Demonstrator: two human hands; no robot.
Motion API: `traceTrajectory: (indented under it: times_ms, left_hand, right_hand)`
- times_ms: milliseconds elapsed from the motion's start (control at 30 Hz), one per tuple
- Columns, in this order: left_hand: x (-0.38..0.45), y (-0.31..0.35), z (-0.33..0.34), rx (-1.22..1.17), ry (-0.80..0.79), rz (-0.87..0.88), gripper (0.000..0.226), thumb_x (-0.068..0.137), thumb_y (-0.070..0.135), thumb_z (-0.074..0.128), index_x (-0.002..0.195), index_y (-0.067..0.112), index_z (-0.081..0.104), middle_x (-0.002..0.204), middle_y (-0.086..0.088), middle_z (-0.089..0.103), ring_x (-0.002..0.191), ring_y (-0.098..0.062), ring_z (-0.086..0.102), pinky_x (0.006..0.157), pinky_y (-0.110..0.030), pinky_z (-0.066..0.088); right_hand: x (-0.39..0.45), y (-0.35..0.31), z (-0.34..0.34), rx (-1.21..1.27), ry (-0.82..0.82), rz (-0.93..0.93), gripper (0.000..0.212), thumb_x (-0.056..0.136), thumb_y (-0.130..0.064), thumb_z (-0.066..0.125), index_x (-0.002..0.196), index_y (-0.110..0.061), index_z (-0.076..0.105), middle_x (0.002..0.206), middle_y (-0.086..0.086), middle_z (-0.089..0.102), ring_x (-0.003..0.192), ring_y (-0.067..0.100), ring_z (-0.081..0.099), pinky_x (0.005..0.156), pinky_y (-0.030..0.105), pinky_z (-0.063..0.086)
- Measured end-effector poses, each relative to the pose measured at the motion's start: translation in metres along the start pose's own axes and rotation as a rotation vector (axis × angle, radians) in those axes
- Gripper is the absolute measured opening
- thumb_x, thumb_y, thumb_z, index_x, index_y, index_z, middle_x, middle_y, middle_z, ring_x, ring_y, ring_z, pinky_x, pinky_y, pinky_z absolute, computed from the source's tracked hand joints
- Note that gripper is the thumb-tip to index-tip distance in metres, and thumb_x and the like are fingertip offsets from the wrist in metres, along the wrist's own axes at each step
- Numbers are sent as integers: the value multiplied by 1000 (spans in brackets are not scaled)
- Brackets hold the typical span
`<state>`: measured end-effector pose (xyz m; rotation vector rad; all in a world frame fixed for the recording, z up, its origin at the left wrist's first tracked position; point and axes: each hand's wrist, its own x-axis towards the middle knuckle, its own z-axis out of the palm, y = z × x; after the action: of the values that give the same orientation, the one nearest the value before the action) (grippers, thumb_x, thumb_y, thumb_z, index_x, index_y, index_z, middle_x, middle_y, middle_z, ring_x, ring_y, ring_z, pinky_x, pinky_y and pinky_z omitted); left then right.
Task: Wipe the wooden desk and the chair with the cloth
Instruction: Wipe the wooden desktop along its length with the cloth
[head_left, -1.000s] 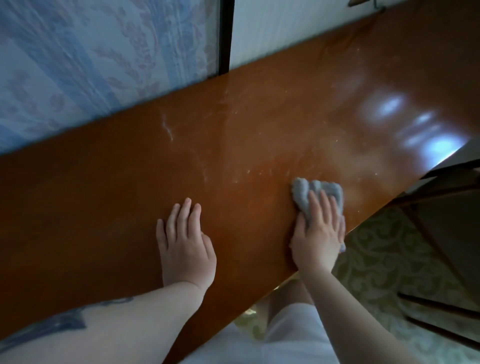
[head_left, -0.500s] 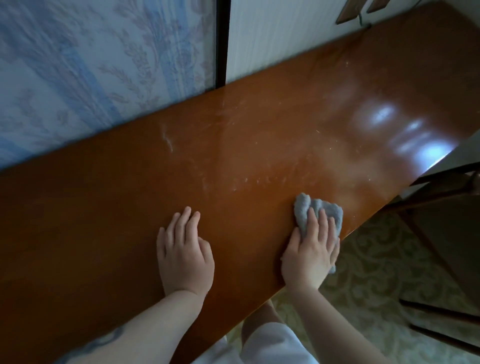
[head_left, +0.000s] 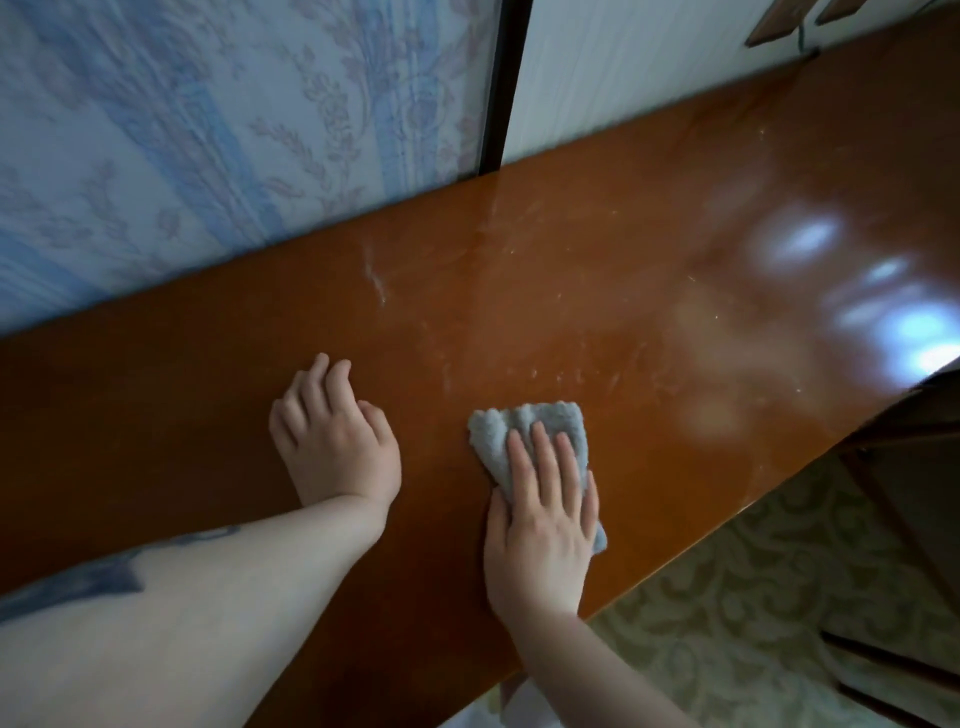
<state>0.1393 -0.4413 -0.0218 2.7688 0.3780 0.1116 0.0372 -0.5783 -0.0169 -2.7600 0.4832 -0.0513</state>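
The long glossy wooden desk runs diagonally across the view, with dusty streaks and specks near its middle. A crumpled grey cloth lies on it close to the front edge. My right hand presses flat on the cloth with straight fingers. My left hand rests on the bare wood to the left of the cloth, fingers slightly bent. Part of the dark wooden chair shows at the right edge, beside the desk.
Blue floral wallpaper and a white panel back the desk, split by a dark strip. Patterned carpet lies below the front edge. Window glare shines on the desk's right part.
My right hand has slid the cloth leftward along the desk, away from its front edge and closer to my left hand. The left hand has stayed planted on the wood.
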Motion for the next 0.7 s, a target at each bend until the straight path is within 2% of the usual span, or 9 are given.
traceTrajectory:
  times_ms: [200,267,367,400,433,567,600,633,700]
  left_hand:
    - [2,-1,0,-5,29,20,38,90,11,51,127,11,56,141,-11,50,131,-33,39,109,-54,27]
    - [1,1,-1,-11,6,12,38,93,12,50,130,13,53,143,-10,47,134,-32,36,112,-53,25]
    - [-1,0,-1,-7,2,18,38,93,13,49,131,13,52,144,-10,46,135,-32,35,113,-54,25]
    - [0,0,-1,-10,4,20,38,92,13,50,131,13,52,144,-11,46,134,-32,35,112,-54,24]
    - [0,0,-1,-12,4,18,38,92,12,51,130,12,52,143,-11,46,134,-33,35,112,-54,24]
    - [1,0,-2,-23,25,41,38,88,8,55,126,10,56,140,-14,50,130,-36,40,108,-57,29]
    - [1,1,-3,-14,4,32,38,90,10,54,128,11,55,141,-13,48,131,-35,38,109,-56,27]
    - [1,2,-3,1,-21,15,38,93,12,52,131,12,53,144,-12,46,134,-33,35,112,-55,25]
    - [1,2,-4,30,-48,-3,39,96,16,48,135,15,49,147,-10,42,137,-31,31,114,-53,21]
  right_hand:
    - [51,-31,2,-50,-312,-610,52,99,-35,37,150,-27,35,159,-7,26,149,13,7,122,44,5]
    - [74,-13,0,-38,-231,-459,53,98,-31,45,150,-28,35,158,-7,28,149,13,9,122,47,8]
    - [60,3,2,-39,11,54,51,99,-31,43,150,-26,36,158,-5,29,149,15,11,121,44,8]
    - [48,-2,4,-40,49,103,51,99,-31,41,149,-25,37,158,-4,30,149,17,13,121,44,6]
    - [36,-12,5,-37,35,55,51,98,-31,39,148,-26,38,157,-3,31,149,18,14,120,44,5]
    - [40,-30,-1,-34,-322,-581,50,100,-33,36,150,-30,32,160,-7,23,150,15,3,121,45,-3]
    - [55,-23,-4,-38,-334,-622,50,101,-33,36,151,-30,31,160,-8,22,150,13,2,120,44,-4]
    - [68,-12,-7,-40,-284,-574,50,101,-33,36,151,-30,32,160,-8,23,150,12,3,121,45,-2]
    - [83,19,-12,-34,-125,-253,50,100,-31,39,150,-28,35,159,-7,27,149,12,8,122,45,5]
